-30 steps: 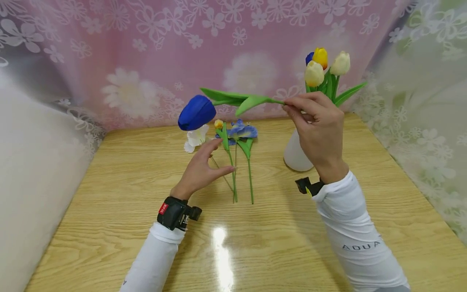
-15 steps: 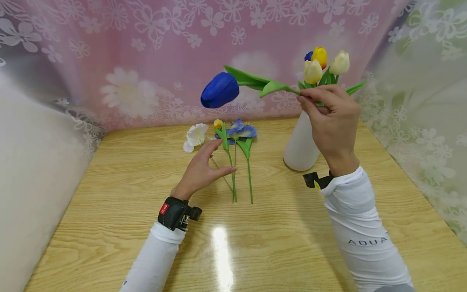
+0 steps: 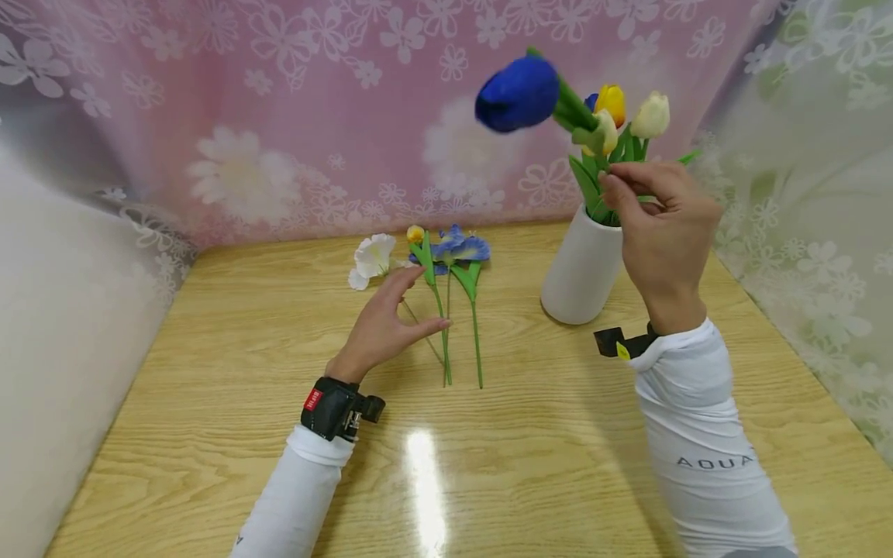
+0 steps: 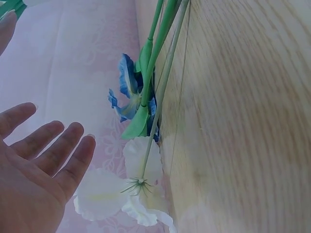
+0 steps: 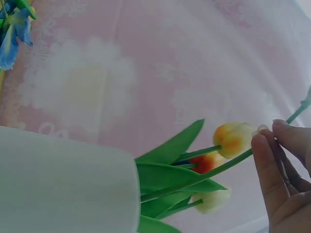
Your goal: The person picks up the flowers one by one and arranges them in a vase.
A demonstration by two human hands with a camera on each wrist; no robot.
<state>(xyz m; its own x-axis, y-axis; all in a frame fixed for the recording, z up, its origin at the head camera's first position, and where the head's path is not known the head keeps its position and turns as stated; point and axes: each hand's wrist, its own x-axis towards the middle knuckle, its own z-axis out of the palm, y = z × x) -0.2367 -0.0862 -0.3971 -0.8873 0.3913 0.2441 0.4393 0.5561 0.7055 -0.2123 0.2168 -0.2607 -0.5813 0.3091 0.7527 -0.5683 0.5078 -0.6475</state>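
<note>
My right hand [image 3: 666, 232] pinches the stem of a blue tulip [image 3: 516, 94], its bloom tipped up to the left. In the right wrist view the tulip's stem [image 5: 214, 171] runs from the fingertips down into the mouth of the white vase [image 5: 63, 179]. Cream tulips [image 3: 650, 115], a yellow-red tulip [image 3: 610, 105] and another blue bloom stand in that vase. My left hand [image 3: 384, 322], fingers relaxed and thumb apart, hovers beside the flowers lying on the table and holds nothing. Nearest to it are a white flower [image 3: 373, 257] and a small orange-yellow tulip [image 3: 415, 235].
A blue ruffled flower [image 3: 456, 249] and a green leafy stem [image 3: 478, 333] also lie on the wooden table [image 3: 279, 465]. A pink floral curtain [image 3: 314, 116] hangs behind the table, and a pale floral one [image 3: 823, 256] borders its right side.
My right hand has moved right, turning the blue tulip from nearly level to bloom-up, with its stem end now at the vase mouth. My left hand has stayed in place.
</note>
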